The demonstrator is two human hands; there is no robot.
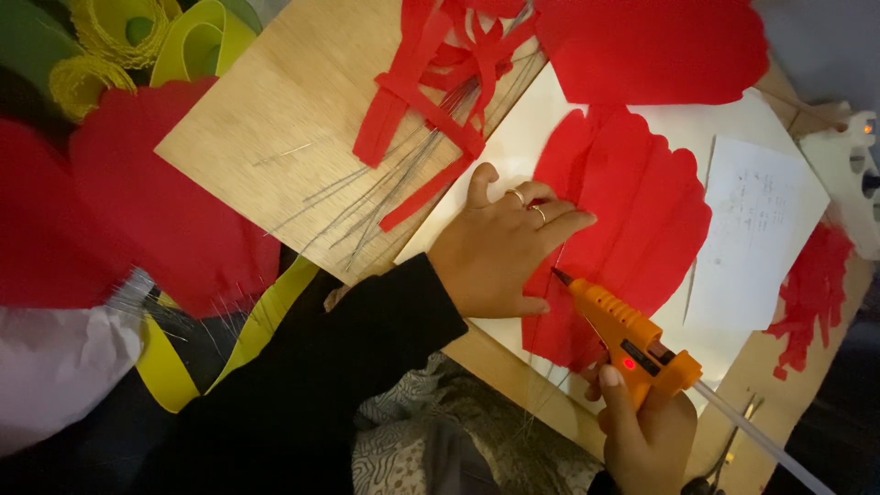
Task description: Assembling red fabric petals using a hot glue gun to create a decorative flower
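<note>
Red scalloped paper [632, 220] is lying on the counter's white sheet [513, 156]: your left hand [504, 247] is pressing it flat, fingers spread, your right hand [646, 431] is gripping the orange glue gun [628, 335], nozzle touching its edge, gluing apparently just starting.

Scissors [724, 458] cut off at bottom edge; white sheet's [756, 229] writing illegible.

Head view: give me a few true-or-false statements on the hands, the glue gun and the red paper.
1. The right hand holds an orange glue gun. True.
2. The left hand lies flat on the scalloped red paper. True.
3. The glue gun's nozzle points away from the red paper. False: its tip is at the paper, just beside the left hand.
4. The thin wires lie on a blue cloth. False: they lie on a wooden board.
5. The left hand wears rings. True.
</note>
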